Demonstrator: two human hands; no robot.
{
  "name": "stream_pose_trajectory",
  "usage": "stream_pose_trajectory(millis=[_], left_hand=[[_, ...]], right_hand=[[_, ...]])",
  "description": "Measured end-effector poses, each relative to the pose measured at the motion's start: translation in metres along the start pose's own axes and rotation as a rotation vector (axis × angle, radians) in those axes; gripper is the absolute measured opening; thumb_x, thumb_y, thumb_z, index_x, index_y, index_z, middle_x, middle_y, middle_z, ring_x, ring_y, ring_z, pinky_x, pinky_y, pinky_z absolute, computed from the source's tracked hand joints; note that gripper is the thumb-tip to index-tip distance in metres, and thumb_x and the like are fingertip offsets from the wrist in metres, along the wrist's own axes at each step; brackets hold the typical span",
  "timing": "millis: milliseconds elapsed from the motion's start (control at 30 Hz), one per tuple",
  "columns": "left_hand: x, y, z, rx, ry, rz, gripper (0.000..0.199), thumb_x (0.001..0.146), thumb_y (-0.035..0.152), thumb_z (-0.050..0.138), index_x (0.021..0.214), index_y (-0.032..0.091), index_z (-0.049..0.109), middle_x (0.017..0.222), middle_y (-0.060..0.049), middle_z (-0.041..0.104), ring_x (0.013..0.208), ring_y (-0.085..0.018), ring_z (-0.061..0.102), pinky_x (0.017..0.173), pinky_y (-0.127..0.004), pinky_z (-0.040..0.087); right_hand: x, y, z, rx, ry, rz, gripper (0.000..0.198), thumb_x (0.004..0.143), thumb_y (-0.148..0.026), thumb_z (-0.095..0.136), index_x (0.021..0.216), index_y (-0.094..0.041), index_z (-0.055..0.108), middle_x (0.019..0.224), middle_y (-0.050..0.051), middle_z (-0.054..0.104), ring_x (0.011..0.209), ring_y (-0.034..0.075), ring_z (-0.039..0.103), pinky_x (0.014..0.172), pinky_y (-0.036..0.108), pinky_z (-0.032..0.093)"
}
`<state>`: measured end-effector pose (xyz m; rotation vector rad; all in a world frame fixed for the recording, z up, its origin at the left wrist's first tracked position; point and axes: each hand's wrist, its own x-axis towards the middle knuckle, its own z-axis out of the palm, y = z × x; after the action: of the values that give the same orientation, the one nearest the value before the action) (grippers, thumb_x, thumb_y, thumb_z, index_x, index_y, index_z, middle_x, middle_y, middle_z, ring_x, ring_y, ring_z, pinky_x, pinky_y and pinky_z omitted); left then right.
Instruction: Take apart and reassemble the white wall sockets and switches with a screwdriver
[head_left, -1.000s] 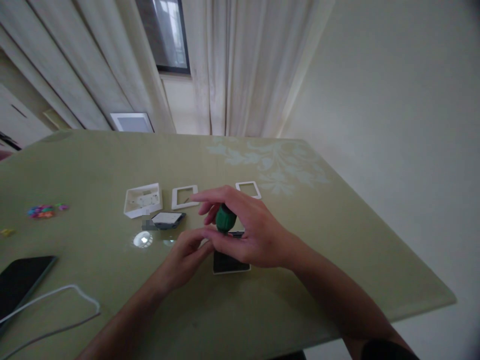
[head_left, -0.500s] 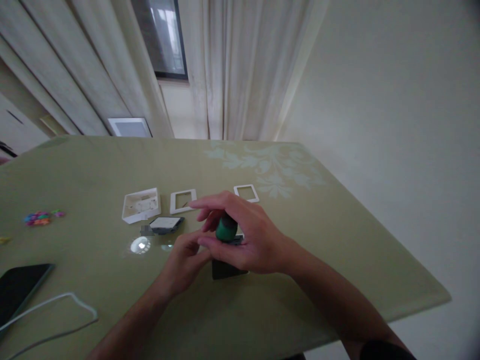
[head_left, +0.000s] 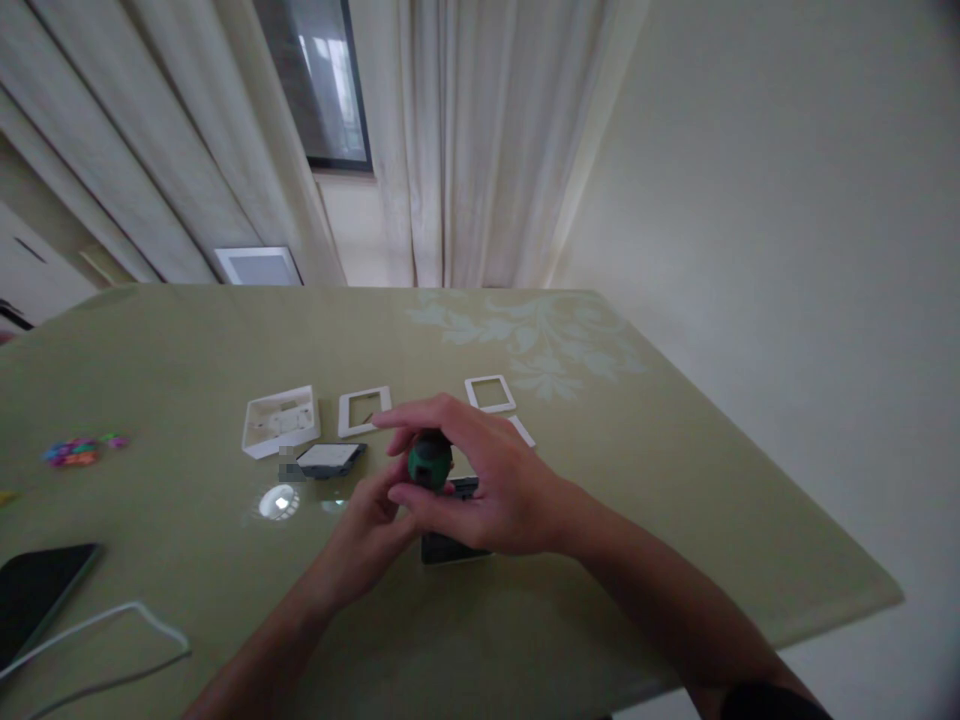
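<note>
Right hand (head_left: 495, 490) curls round green driver (head_left: 430, 462), butt end up toward camera; left hand (head_left: 375, 530) sits low beside it, fingers bunched, pinch hidden, can't tell whether it holds anything. Dark unit (head_left: 454, 550) lies flat on table (head_left: 675, 480) under right hand, just right of left fingertips, mostly covered; driver tip out of sight. To do this well, I'd say: driver square to unit, steady downward pressure, slow turns, left fingers bracing unit against sliding. Beyond: module (head_left: 330, 460) up-left of left hand, box (head_left: 262, 446) behind it, left frame (head_left: 345, 415) by right index fingertip, right frame (head_left: 496, 408) past right knuckles, white strip (head_left: 523, 431) partly behind hand
</note>
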<state>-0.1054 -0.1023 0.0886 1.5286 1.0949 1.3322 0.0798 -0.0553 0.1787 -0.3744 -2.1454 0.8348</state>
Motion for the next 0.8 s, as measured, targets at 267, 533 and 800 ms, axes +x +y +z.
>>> stream_pose_trajectory(millis=[267,533,800], left_hand=[[-0.007,-0.011,-0.006,0.203,0.012,-0.024,0.037,0.085,0.051,0.088,0.104,0.02,0.081,0.096,-0.006,0.081,0.087,-0.029,0.075,0.08,-0.039,0.064],[-0.017,-0.021,-0.007,0.615,-0.335,0.115,0.063,0.083,0.041,0.092,0.14,0.029,0.069,0.141,-0.011,0.07,0.131,-0.037,0.062,0.112,-0.057,0.054],[-0.022,-0.02,-0.008,0.663,-0.354,0.171,0.067,0.079,0.034,0.092,0.14,0.033,0.067,0.14,-0.01,0.069,0.126,-0.038,0.063,0.107,-0.056,0.055]], right_hand=[[-0.001,-0.002,-0.002,-0.062,-0.054,0.059,0.049,0.1,-0.025,0.076,0.146,-0.024,0.058,0.13,0.006,0.074,0.11,0.019,0.073,0.098,0.035,0.061],[-0.004,-0.004,-0.036,-0.017,0.533,0.012,0.048,0.087,-0.03,0.092,0.127,-0.027,0.066,0.101,-0.001,0.074,0.089,0.016,0.074,0.077,0.029,0.062],[-0.031,0.01,-0.056,-0.08,0.54,0.218,0.039,0.089,-0.033,0.091,0.115,-0.026,0.062,0.102,0.0,0.075,0.086,0.016,0.074,0.071,0.027,0.062]])
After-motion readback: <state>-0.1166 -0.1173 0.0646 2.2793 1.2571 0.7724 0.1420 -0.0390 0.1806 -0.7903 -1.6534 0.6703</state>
